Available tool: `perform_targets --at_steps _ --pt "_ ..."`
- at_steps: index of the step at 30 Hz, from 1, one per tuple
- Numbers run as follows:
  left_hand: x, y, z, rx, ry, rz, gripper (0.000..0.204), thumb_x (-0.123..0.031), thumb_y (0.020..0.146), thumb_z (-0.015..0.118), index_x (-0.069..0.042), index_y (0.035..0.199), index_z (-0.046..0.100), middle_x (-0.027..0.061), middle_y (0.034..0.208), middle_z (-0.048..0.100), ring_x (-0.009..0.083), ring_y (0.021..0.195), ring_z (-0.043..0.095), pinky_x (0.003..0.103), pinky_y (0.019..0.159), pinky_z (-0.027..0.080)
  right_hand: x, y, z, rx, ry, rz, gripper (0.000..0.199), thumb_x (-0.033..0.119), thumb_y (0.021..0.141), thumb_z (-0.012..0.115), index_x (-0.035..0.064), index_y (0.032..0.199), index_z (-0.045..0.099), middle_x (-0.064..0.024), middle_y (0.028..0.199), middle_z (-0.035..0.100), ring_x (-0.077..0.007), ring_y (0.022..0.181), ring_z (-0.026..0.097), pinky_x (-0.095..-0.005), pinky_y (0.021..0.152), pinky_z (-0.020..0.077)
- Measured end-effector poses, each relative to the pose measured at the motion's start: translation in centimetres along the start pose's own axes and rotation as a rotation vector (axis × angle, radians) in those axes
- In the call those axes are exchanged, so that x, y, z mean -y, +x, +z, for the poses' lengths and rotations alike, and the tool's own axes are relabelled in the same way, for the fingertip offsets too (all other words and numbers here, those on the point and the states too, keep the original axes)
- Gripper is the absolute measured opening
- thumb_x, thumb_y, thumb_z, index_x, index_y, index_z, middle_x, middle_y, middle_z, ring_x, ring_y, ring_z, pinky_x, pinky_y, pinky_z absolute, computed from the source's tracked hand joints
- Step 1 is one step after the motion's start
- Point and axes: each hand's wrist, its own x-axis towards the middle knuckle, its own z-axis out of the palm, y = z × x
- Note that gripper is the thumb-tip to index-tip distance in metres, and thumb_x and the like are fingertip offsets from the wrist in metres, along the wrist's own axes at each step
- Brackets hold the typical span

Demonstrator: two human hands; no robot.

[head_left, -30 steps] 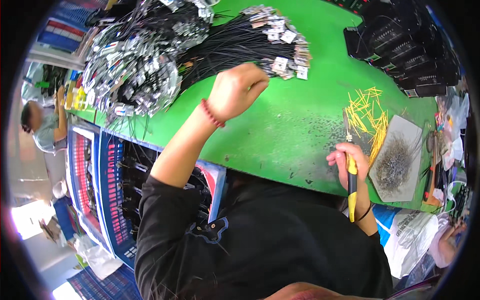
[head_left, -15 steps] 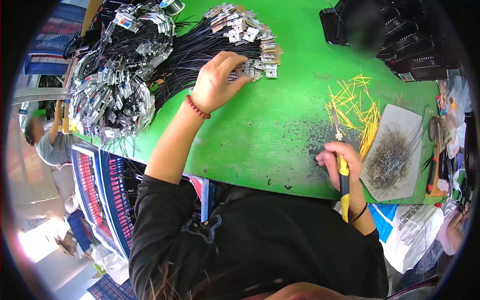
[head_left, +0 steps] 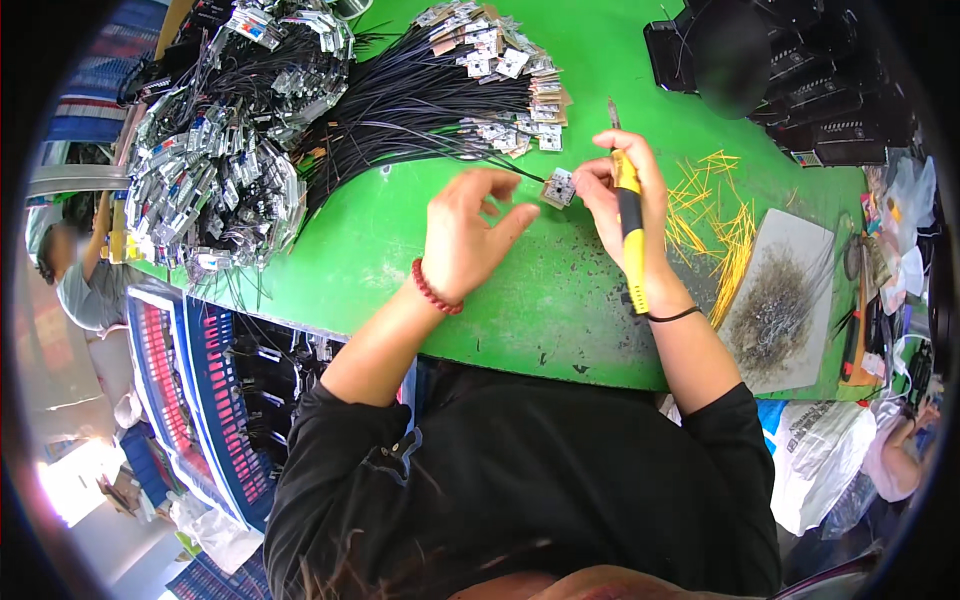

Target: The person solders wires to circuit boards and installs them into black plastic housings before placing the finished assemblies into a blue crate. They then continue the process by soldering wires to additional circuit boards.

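- One green bench [head_left: 380, 250] carries everything; the view has swung since a second ago, so the work now sits mid-frame.
- Two heaps of black wires lie at the far left: a tangled heap [head_left: 215, 170] and a combed bundle [head_left: 420, 95] with tagged ends.
- Grey scorched pad [head_left: 785, 300] lies right of the hands, yellow offcuts [head_left: 715, 215] beside it.
- Left hand [head_left: 465, 235] has come off the bundle; its grip is half open, fingers just beside the small board.
- Right hand [head_left: 625, 205] has risen from the bench edge, holding a yellow iron [head_left: 630, 225] and pinching the board [head_left: 559, 186].
- Board is now between both hands, its wire trailing to the bundle.
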Motion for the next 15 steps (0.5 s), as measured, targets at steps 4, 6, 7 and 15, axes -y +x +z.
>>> perform_targets --at_steps 4,6,7,15 --pt "0.2 -0.6 1.6 0.101 -0.631 -0.439 0.023 -0.010 0.090 0.065 0.007 0.105 0.062 0.0128 0.089 0.070 0.0158 0.077 0.068 0.026 0.067 0.056 0.5 0.3 0.3 0.070 0.204 0.137 0.038 -0.003 0.082 0.066 0.0044 0.115 0.049 -0.0035 0.078 0.062 -0.0080 0.070 0.058 -0.0228 0.063 0.0473" --pt "0.0 -0.4 1.7 0.090 -0.865 -0.553 0.019 -0.008 0.096 0.055 0.008 0.104 0.062 0.0131 0.091 0.070 0.0172 0.076 0.069 0.026 0.066 0.056 0.6 0.2 0.5 0.064 0.051 0.076 0.035 -0.002 0.082 0.068 0.0046 0.113 0.052 -0.0035 0.082 0.064 -0.0085 0.071 0.058 -0.0240 0.063 0.0484" --pt "0.0 -0.3 1.5 0.090 -0.870 -0.552 0.019 -0.008 0.096 0.055 0.008 0.104 0.062 0.0131 0.091 0.070 0.0172 0.076 0.069 0.026 0.066 0.056 0.4 0.0 0.5 0.038 -0.078 -0.128 0.035 -0.001 0.080 0.069 0.0061 0.111 0.054 -0.0042 0.084 0.065 -0.0102 0.072 0.060 -0.0245 0.063 0.0487" --pt "-0.4 0.1 0.7 0.153 -0.818 -0.660 0.016 -0.007 0.092 0.058 0.007 0.098 0.064 0.0125 0.086 0.070 0.0179 0.071 0.069 0.025 0.062 0.055 1.2 0.2 -1.0 0.390 -0.479 -0.669 0.031 0.004 0.076 0.071 0.0117 0.104 0.061 -0.0044 0.077 0.065 -0.0237 0.067 0.063 -0.0345 0.056 0.0502"
